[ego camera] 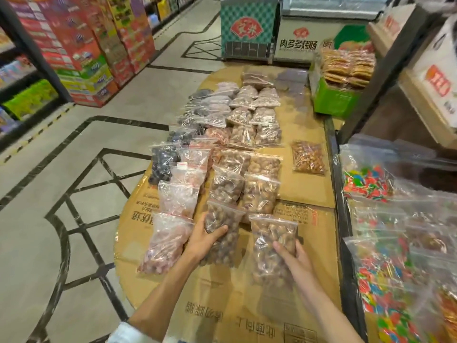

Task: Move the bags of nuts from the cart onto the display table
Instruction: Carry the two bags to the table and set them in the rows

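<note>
Left hand (201,237) gripping clear zip bag of dark round nuts (221,233) — right hand (293,253) clutching clear zip bag of tan nuts (269,246) at 3 o'clock, on cardboard-covered surface (304,189).

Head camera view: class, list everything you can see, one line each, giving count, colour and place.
Bags of nuts: many, clear with brown, pink and dark contents, in rows on the table.
Lone bag: one, orange-brown, apart at the right of the rows.
Display table: one, covered in brown cardboard, centre.
Candy bags: several, multicoloured, right edge.
Green box: one, holding orange snack packs, far right.
Freezers: two, far end.
Stacked cartons: many, red and green, left.
Left hand: fingers round a dark-brown bag.
Right hand: fingers round a tan bag.
</note>
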A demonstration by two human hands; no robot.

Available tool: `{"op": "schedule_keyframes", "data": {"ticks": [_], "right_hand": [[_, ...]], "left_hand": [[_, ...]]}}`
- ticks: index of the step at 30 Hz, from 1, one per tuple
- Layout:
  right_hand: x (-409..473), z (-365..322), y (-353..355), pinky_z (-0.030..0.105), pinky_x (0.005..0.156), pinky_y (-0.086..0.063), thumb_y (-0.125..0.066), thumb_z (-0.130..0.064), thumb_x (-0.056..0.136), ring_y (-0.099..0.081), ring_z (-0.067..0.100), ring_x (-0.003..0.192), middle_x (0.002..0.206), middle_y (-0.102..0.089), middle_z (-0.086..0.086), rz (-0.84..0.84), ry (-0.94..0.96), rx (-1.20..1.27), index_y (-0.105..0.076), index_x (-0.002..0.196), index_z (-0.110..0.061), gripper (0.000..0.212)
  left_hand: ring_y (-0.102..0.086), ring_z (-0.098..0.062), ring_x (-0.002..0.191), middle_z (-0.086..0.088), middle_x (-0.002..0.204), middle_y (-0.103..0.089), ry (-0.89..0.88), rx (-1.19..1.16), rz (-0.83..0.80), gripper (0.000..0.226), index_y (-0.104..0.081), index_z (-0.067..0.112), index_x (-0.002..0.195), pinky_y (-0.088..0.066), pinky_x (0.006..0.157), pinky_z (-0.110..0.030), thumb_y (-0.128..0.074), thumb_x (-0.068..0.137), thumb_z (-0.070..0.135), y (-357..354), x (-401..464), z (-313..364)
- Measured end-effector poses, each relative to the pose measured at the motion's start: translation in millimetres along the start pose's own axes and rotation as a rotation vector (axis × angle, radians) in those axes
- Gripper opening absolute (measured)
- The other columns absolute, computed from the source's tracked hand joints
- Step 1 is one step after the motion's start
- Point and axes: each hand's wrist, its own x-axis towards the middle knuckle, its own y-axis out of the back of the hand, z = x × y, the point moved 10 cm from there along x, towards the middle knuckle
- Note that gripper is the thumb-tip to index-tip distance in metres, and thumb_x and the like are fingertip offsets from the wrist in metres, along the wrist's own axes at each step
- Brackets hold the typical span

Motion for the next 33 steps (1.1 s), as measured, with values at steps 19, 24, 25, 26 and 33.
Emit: {"op": "schedule_keyframes", "data": {"ticks": [19, 24, 25, 26, 33], "right_hand": [[42, 11, -31, 0.053, 0.122, -0.034, -0.080, -0.067, 0.077, -0.038, 0.020, 0.152, 0.168, -0.034, -0.008, -0.007, -0.016, -0.101, -0.030, 0.164, -0.034, 0.105], [55, 2, -40, 0.053, 0.125, -0.026, -0.074, -0.067, 0.080, -0.028, 0.020, 0.158, 0.173, -0.024, -0.006, 0.025, 0.027, -0.103, -0.021, 0.167, -0.032, 0.108], [57, -2, -43, 0.052, 0.125, -0.024, -0.072, -0.064, 0.084, -0.026, 0.020, 0.158, 0.174, -0.022, -0.006, 0.013, 0.040, -0.109, -0.019, 0.167, -0.030, 0.105], [59, -6, -46, 0.052, 0.126, -0.022, -0.070, -0.061, 0.088, -0.024, 0.020, 0.159, 0.174, -0.020, -0.007, 0.012, 0.047, -0.125, -0.016, 0.168, -0.029, 0.102], [70, -7, -51, 0.059, 0.126, -0.024, -0.057, -0.049, 0.104, -0.023, 0.033, 0.158, 0.170, -0.012, 0.003, 0.095, 0.087, -0.385, -0.014, 0.168, -0.019, 0.082]], "left_hand": [[-0.046, -0.021, 0.124, -0.007, 0.137, -0.051, -0.267, 0.483, 0.144, 0.085, -0.014, 0.022, 0.167, -0.043, 0.109, -0.042, -0.067, 0.100, 0.018, 9, 62, 40], [-0.047, -0.017, 0.117, 0.000, 0.127, -0.048, -0.264, 0.480, 0.181, 0.091, -0.009, 0.018, 0.168, -0.045, 0.107, -0.039, -0.069, 0.100, 0.018, 13, 49, 33], [-0.047, -0.017, 0.123, -0.002, 0.134, -0.048, -0.282, 0.496, 0.178, 0.090, -0.009, 0.018, 0.168, -0.043, 0.112, -0.040, -0.069, 0.099, 0.019, 12, 47, 31], [-0.045, -0.019, 0.132, -0.004, 0.144, -0.046, -0.288, 0.517, 0.170, 0.090, -0.010, 0.019, 0.168, -0.040, 0.117, -0.042, -0.068, 0.100, 0.020, 11, 45, 29], [-0.016, -0.020, 0.159, -0.004, 0.173, -0.013, -0.402, 0.710, 0.135, 0.082, -0.012, 0.018, 0.168, -0.022, 0.131, -0.047, -0.062, 0.104, 0.025, 2, 17, 34]]}}
